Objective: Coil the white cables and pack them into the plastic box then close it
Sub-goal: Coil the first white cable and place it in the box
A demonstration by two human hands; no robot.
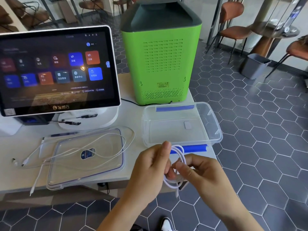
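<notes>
Both hands hold one white cable [179, 153] wound into a small coil just in front of the table's right front corner. My left hand [151, 165] pinches the coil's top loops and my right hand [200, 170] grips its middle, one end dangling below. The clear plastic box [215, 130] with blue clips stands open on the table just beyond the hands, holding only a small white piece. Its clear lid [66, 180] lies flat to the left. Loose white cables [116, 142] sprawl over the lid and the table beside it.
A touchscreen terminal [56, 69] stands at the back left with pens at its base. A green machine [161, 60] rises behind the box, a black cord at its foot. Past the table's right edge are chairs and a grey bin [255, 65] on the tiled floor.
</notes>
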